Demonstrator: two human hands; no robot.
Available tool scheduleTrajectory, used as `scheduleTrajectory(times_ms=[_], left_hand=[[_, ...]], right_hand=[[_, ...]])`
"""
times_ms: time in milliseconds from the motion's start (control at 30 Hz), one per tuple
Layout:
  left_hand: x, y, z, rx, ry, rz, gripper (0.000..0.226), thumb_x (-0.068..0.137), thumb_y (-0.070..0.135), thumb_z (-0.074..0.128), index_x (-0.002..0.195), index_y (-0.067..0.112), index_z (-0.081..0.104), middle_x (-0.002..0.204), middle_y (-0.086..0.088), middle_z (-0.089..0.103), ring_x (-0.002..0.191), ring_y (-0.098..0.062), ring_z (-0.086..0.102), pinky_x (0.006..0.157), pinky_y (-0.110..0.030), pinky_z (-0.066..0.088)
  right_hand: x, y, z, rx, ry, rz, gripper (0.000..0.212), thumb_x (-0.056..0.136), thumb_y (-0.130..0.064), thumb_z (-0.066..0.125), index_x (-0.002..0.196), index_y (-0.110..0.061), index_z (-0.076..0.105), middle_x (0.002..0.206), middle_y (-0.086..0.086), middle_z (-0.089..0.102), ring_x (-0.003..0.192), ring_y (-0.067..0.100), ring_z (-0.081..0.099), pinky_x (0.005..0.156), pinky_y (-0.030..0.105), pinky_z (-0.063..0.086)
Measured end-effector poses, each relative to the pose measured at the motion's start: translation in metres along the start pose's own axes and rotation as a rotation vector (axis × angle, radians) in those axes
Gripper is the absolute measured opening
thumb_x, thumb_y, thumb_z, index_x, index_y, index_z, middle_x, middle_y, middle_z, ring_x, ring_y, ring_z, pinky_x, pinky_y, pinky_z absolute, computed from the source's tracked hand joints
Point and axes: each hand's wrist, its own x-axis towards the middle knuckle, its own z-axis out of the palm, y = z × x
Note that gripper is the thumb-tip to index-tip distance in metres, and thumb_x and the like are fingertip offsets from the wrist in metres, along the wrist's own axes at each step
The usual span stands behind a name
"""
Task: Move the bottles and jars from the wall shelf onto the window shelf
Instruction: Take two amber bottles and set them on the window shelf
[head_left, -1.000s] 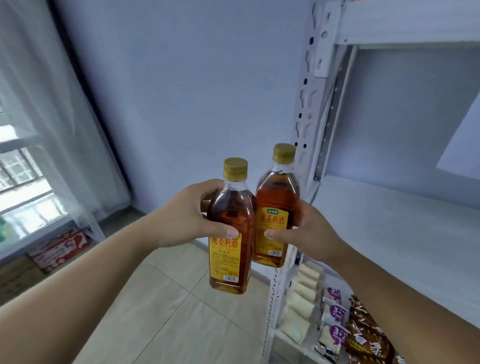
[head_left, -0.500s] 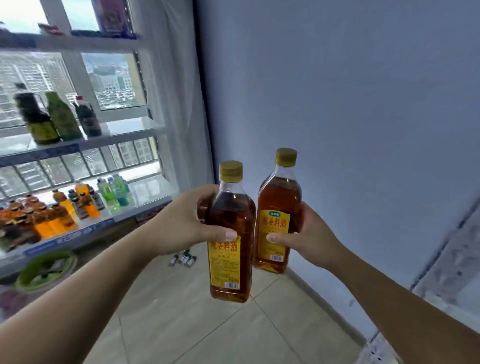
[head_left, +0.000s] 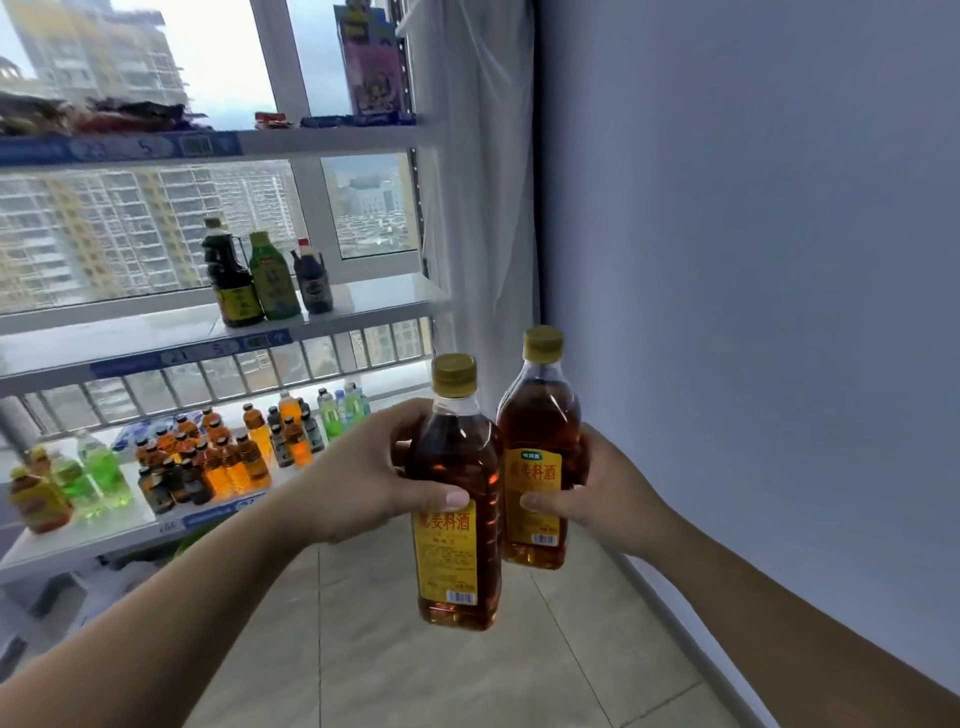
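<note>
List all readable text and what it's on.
"姜料酒": yellow label of the left bottle, in the left hand; thumb hides the start.
"姜料酒": label of the right bottle, in the right hand; first character blurred.
"5": blue strip, top window shelf; rest blurred.
Fine print, barcodes, shelved bottles: unreadable.

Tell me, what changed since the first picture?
The person turned left, carrying the two clear, gold-capped bottles of amber liquid away from the white metal wall shelf, now out of view, towards the white window shelf. Unchanged: the left hand grips one bottle, the right hand the other, both upright, side by side.
</note>
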Motion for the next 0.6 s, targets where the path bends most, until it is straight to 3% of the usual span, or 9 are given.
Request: scheduleTrajectory(times_ms=[267,467,600], left_hand=[[0.069,-0.058,-0.053,-0.055,0.13,-0.062,0.057,0.077,0.028,0.09,0.127,0.03,0.064,0.12,0.005,0.074,0.115,-0.016,0.07,0.097,-0.049,0.058],[0.116,-0.12,-0.099,-0.08,0.162,-0.104,0.06,0.073,0.038,0.092,0.126,0.04,0.064,0.121,0.009,0.074,0.116,-0.015,0.069,0.098,-0.05,0.056],[0.155,-0.169,-0.144,-0.051,0.173,-0.094,0.062,0.072,0.035,0.091,0.128,0.036,0.063,0.119,0.011,0.074,0.113,-0.012,0.07,0.096,-0.044,0.058]], right_hand=[[0.136,-0.013,0.019,-0.013,-0.147,-0.069,0.077,0.058,-0.057,0.092,0.125,-0.042,0.057,0.113,-0.018,0.075,0.105,0.006,0.072,0.099,0.048,0.057],[0.226,-0.02,0.053,-0.007,-0.215,-0.075,0.072,0.069,-0.042,0.095,0.13,-0.035,0.056,0.115,-0.013,0.075,0.105,0.005,0.072,0.1,0.046,0.057],[0.295,-0.022,0.083,-0.012,-0.216,-0.096,0.077,0.064,-0.051,0.093,0.13,-0.037,0.057,0.118,-0.013,0.075,0.109,0.008,0.072,0.102,0.049,0.056]])
